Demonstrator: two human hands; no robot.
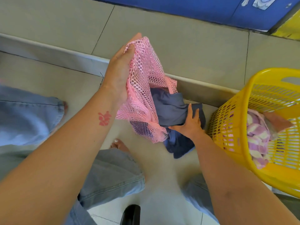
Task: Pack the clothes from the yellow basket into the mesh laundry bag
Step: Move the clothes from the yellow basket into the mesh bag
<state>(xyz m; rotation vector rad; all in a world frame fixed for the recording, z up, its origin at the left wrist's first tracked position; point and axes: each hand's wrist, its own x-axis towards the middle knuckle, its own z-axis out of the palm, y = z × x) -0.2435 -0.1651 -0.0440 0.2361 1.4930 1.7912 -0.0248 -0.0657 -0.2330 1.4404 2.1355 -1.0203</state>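
Gripping the pink mesh bag (142,88) mouth, left hand (119,73) lifts above right hand (189,125) clutching a navy garment (170,108) half inside

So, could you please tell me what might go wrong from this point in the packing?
The dark blue garment is only partly inside the pink mesh bag; its lower end hangs out by the floor and could slip out. The left hand holds just one side of the opening, which might sag shut. The right hand could snag its fingers in the netting.
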